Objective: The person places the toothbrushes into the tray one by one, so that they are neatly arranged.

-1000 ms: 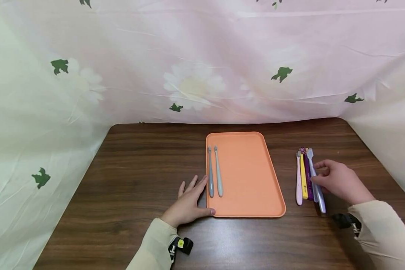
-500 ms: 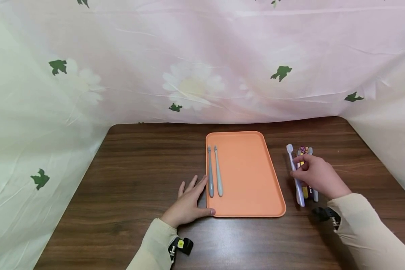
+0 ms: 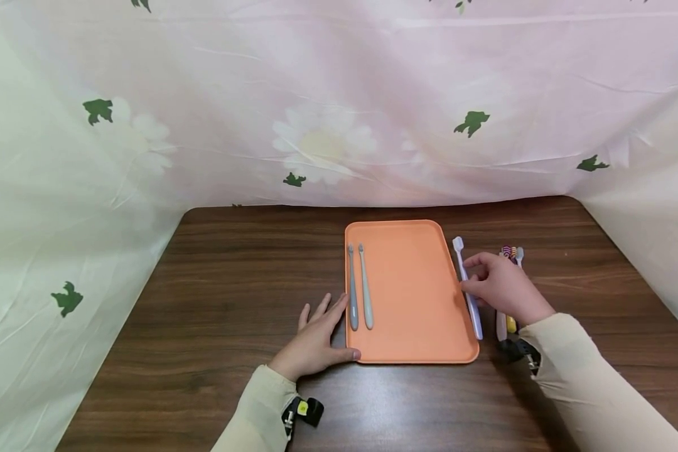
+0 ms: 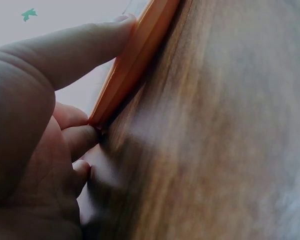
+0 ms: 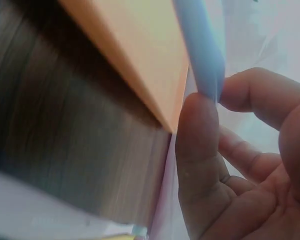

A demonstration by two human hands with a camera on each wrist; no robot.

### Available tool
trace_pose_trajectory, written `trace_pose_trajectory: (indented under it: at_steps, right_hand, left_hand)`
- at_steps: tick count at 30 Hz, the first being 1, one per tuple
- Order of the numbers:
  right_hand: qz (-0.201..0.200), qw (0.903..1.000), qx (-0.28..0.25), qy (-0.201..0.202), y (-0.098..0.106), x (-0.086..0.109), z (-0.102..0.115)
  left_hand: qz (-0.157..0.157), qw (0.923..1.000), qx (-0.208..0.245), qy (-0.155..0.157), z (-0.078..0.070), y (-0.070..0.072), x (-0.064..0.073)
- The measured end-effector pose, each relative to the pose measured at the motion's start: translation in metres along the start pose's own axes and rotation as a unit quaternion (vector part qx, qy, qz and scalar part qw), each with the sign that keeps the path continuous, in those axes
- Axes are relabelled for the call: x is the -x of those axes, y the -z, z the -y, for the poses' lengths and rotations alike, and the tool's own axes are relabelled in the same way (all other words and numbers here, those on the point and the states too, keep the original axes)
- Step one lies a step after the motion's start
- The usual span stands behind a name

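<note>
An orange tray (image 3: 412, 289) lies on the table, with a dark grey toothbrush (image 3: 353, 295) and a pale grey-green toothbrush (image 3: 366, 295) side by side along its left. My left hand (image 3: 313, 344) rests at the tray's near left corner, fingers spread and fairly straight, touching the rim; the left wrist view shows the thumb (image 4: 85, 50) against the edge. Between thumb and index finger my right hand (image 3: 503, 285) pinches a lavender toothbrush (image 3: 473, 309), held above the tray's right edge with its head pointing away. The right wrist view shows this toothbrush (image 5: 202, 47) blurred.
Right of the tray lie several toothbrushes, partly hidden by the right hand and sleeve; a yellow one (image 3: 511, 324) and a pale pink one (image 3: 501, 326) show. A floral cloth (image 3: 328, 113) hangs behind and beside the brown wooden table (image 3: 248, 263).
My right hand has lifted the lavender toothbrush from the right side of the group and carried it left to the tray's right edge. The left hand has stayed in place.
</note>
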State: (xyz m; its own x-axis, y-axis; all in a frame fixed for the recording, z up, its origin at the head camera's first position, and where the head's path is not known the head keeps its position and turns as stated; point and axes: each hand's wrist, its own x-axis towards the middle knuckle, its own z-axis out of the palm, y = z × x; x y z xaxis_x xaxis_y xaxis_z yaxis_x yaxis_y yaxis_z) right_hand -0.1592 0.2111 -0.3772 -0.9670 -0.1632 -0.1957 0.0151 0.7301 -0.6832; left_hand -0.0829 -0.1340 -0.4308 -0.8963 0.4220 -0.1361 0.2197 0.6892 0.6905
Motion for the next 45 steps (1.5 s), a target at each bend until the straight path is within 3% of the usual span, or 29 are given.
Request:
trace_pose_trajectory:
  at_steps: [7, 19, 45]
  right_hand:
    - [0.008, 0.9995, -0.027, 0.014, -0.013, -0.007, 0.012]
    - [0.008, 0.9998, 0.007, 0.017, -0.033, -0.019, 0.034]
    - [0.024, 0.9992, -0.025, 0.022, -0.066, -0.036, 0.057]
  left_hand:
    - [-0.003, 1.0000, -0.003, -0.001, 0.000, 0.000, 0.001]
    - [-0.004, 1.0000, -0.007, -0.005, 0.002, -0.001, 0.001]
    - [-0.004, 0.9998, -0.017, -0.008, 0.001, 0.001, 0.002]
